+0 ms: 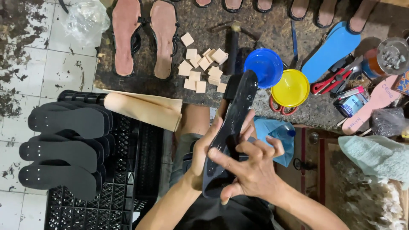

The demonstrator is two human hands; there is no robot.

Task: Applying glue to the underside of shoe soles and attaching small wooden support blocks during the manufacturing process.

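A: Nearest the lens is the right hand [251, 170], its fingers spread over the glossy face of the black sole [230, 136], thumb under the near end. The left hand [203, 151] wraps the sole's left edge, fingers curled behind it, thumb side toward us.

B: Where is the sole?

A: In the air over the person's lap, just off the near edge of the bench [140, 83], its toe tilted up toward the blue bowl [266, 66].

B: What could go wrong?

A: That face looks wet, maybe with glue. If so, I'd judge the spread fingers could smear it or stick. A slip might swing the toe into the blue bowl or the yellow bowl [290, 88] at the bench's near edge and tip them.

B: Anything else?

A: The wood blocks [203, 68] lie loose mid-bench, just left of the blue bowl, so a knock could scatter them. The 3 black soles [64, 149] on the crate [128, 187] to the left are well apart. The scissors [336, 79] near the right edge are apart too.
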